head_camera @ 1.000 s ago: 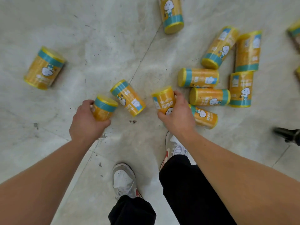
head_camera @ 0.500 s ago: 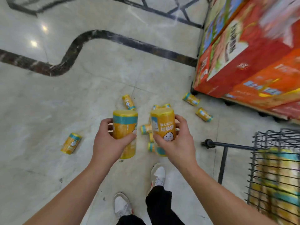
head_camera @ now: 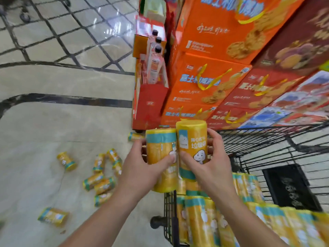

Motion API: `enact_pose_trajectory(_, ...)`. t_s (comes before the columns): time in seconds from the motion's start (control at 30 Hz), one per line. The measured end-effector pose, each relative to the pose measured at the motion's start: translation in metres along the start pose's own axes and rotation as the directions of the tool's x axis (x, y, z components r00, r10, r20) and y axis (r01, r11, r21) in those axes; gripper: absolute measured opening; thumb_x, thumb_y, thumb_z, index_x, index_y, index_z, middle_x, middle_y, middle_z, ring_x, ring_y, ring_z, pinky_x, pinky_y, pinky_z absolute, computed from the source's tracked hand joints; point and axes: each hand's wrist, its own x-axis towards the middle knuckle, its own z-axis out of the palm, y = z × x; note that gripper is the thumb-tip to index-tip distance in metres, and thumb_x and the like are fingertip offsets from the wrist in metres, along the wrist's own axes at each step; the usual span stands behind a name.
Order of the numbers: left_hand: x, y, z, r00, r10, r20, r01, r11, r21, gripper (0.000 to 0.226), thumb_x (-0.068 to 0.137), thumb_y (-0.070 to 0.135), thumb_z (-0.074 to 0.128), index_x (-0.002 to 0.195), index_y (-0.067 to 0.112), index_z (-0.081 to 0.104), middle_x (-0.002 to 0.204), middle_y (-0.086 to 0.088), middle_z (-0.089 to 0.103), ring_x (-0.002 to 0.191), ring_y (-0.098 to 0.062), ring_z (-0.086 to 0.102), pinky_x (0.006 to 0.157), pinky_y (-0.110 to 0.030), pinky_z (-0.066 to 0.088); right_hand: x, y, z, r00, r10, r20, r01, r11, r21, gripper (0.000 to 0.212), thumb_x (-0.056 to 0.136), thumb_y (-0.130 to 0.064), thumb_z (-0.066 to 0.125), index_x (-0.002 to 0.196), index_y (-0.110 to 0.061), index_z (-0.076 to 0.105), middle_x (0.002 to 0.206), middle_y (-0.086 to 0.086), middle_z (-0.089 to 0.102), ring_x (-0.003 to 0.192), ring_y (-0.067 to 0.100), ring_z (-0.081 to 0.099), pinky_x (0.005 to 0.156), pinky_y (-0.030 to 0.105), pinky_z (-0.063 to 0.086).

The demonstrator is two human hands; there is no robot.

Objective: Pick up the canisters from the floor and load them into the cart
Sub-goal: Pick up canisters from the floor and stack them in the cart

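Left hand [head_camera: 142,170] grips one yellow canister [head_camera: 160,148], right hand [head_camera: 211,168] a second canister [head_camera: 194,136], both upright & touching, held over the near corner of the wire cart [head_camera: 267,138]. Loaded canisters [head_camera: 201,216] fill the cart's near end; several stray canisters [head_camera: 99,182] lie on the floor [head_camera: 44,122] to the left. Est. job well under way, not finished. Gift boxes [head_camera: 210,82] stacked behind.

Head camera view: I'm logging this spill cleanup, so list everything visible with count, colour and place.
Shopping cart: one, black wire, lower right.
Held canisters: two, yellow with teal bands, one per hand.
Floor canisters: about nine, yellow and teal, scattered at left.
Cart canisters: many, yellow and teal, inside the cart.
Gift boxes: several, orange and red, stacked upper right.
Bottles: three, pinkish, dark caps, in red display stand.
Floor: beige stone, dark inlay lines.
Left hand: grips one canister.
Right hand: grips the other.
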Motion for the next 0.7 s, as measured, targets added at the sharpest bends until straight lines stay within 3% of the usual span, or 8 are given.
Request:
enact_pose_trajectory(0.13,0.005,0.003,0.118,0.997,-0.029,0.067,0.020,0.992,0.126,0.043,0.067,0.040,0.083,0.100,0.034,0.055,0.085,0.017,0.066,0.068,0.011,0.062,0.051,-0.007,0.043,0.029,0.085,-0.082,0.992,0.107,-0.064,-0.114,0.988,-0.108,0.070,0.060,-0.058,0.074,0.122,-0.047,0.042,0.109,-0.015,0.063,0.094,0.003,0.063,0.079,0.036,0.056)
enact_pose_trajectory(0.23,0.018,-0.015,0.175,0.997,-0.056,0.060,0.028,0.918,0.396,0.046,0.065,0.046,0.082,0.099,0.026,0.058,0.090,0.006,0.064,0.076,-0.006,0.061,0.055,-0.020,0.039,0.051,0.151,-0.125,0.971,0.235,-0.054,-0.241,0.953,-0.183,0.070,0.057,-0.060,0.072,0.119,-0.040,0.045,0.103,-0.010,0.066,0.091,0.009,0.065,0.079,0.040,0.055)
enact_pose_trajectory(0.33,0.031,-0.043,0.202,0.996,-0.090,0.013,0.067,0.827,0.558,0.033,0.068,0.039,0.081,0.078,0.019,0.057,0.073,0.000,0.059,0.078,-0.026,0.061,0.062,-0.029,0.037,0.072,0.210,-0.147,0.927,0.376,0.005,-0.355,0.880,-0.316,0.074,0.060,-0.054,0.078,0.121,-0.026,0.045,0.111,0.000,0.064,0.103,0.022,0.062,0.085,0.042,0.053)
enact_pose_trajectory(0.4,0.038,-0.062,0.208,0.992,-0.122,-0.034,0.114,0.744,0.658,0.035,0.069,0.041,0.081,0.075,0.016,0.056,0.074,-0.006,0.060,0.081,-0.031,0.062,0.065,-0.032,0.043,0.083,0.239,-0.153,0.880,0.473,0.050,-0.425,0.829,-0.363,0.077,0.065,-0.049,0.081,0.123,-0.016,0.043,0.118,0.007,0.061,0.110,0.028,0.059,0.089,0.042,0.051)
enact_pose_trajectory(0.47,0.043,-0.079,0.210,0.987,-0.152,-0.058,0.144,0.651,0.746,0.047,0.067,0.051,0.078,0.084,0.011,0.059,0.085,-0.012,0.065,0.088,-0.033,0.064,0.069,-0.037,0.051,0.092,0.258,-0.153,0.838,0.537,0.099,-0.458,0.789,-0.409,0.078,0.071,-0.047,0.080,0.126,-0.009,0.041,0.124,0.012,0.059,0.116,0.031,0.056,0.092,0.039,0.049)
enact_pose_trajectory(0.53,0.046,-0.090,0.213,0.977,-0.207,-0.058,0.179,0.636,0.750,0.044,0.070,0.051,0.076,0.081,0.013,0.057,0.079,-0.008,0.062,0.084,-0.031,0.062,0.067,-0.036,0.049,0.098,0.270,-0.151,0.793,0.591,0.147,-0.450,0.731,-0.512,0.079,0.079,-0.044,0.076,0.133,-0.004,0.035,0.128,0.014,0.057,0.121,0.032,0.055,0.091,0.037,0.046)
enact_pose_trajectory(0.6,0.047,-0.096,0.217,0.970,-0.236,-0.054,0.198,0.645,0.738,0.043,0.074,0.047,0.076,0.079,0.011,0.053,0.075,-0.004,0.059,0.081,-0.030,0.061,0.065,-0.033,0.044,0.101,0.276,-0.145,0.732,0.647,0.213,-0.429,0.681,-0.593,0.075,0.084,-0.039,0.071,0.136,0.001,0.035,0.116,0.012,0.063,0.111,0.030,0.062,0.087,0.037,0.050)
enact_pose_trajectory(0.7,0.047,-0.096,0.221,0.966,-0.255,-0.045,0.215,0.690,0.691,0.047,0.075,0.045,0.076,0.096,0.014,0.046,0.084,-0.004,0.064,0.079,-0.027,0.064,0.067,-0.034,0.047,0.100,0.289,-0.136,0.647,0.710,0.278,-0.488,0.666,-0.565,0.034,0.085,-0.029,0.070,0.102,-0.004,0.054,0.084,0.008,0.060,0.072,0.024,0.063,0.073,0.045,0.061)
